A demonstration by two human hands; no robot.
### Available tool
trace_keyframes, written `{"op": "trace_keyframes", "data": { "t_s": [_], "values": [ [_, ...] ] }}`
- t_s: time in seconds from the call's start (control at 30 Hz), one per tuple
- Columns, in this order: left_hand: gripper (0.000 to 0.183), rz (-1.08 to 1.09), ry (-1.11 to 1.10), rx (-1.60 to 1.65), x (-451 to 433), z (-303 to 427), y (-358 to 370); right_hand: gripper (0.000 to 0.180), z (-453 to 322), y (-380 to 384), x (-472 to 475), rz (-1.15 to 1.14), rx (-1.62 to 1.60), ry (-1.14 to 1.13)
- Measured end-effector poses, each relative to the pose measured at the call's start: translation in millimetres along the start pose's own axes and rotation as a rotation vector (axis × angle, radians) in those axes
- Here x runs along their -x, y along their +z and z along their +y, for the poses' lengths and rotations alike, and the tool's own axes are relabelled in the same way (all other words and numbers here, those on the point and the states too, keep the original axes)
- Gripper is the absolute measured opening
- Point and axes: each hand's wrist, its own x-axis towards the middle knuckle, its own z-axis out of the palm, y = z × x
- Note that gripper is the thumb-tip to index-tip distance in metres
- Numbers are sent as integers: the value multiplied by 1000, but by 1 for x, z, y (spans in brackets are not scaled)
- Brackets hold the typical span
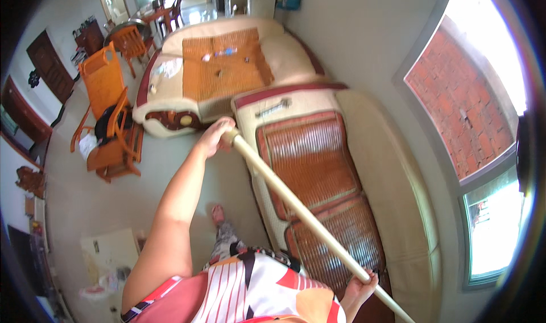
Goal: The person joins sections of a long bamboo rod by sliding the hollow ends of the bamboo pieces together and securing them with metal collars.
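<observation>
A long pale pole [294, 201] runs diagonally in front of my body, from the upper left down to the lower right. My left hand [217, 136] grips its upper end, around a wider collar. Lower down at the right, my right hand [360, 286] is closed around the shaft. The pole's lower end leaves the picture at the bottom edge. Behind the pole stands a cream leather sofa [388, 169] with brown slatted seat mats [311, 165]. On its armrest lies a small elongated item [273, 107] that I cannot identify.
Ahead, another cream sofa section [286, 54] carries a brown mat [222, 84] with small items on it. A wooden armchair [102, 84] with a dark bag [110, 124] stands at left. A low table [102, 254] holding items is at lower left. The wall and window [463, 101] border the right side.
</observation>
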Motion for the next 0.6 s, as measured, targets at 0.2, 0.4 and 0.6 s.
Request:
{"op": "trace_keyframes", "data": {
  "t_s": [0.2, 0.4, 0.6],
  "values": [
    [29, 132, -22, -14, -71, 52, -142, 17, 143, 100, 28, 194, 124, 163],
    [22, 208, 3, -65, -116, 127, -268, 13, 252, 222, 59, 105, 74, 227],
    [19, 232, -23, -140, -180, 143, -323, 12, 310, 290, 73, 159, 84, 278]
  ]
}}
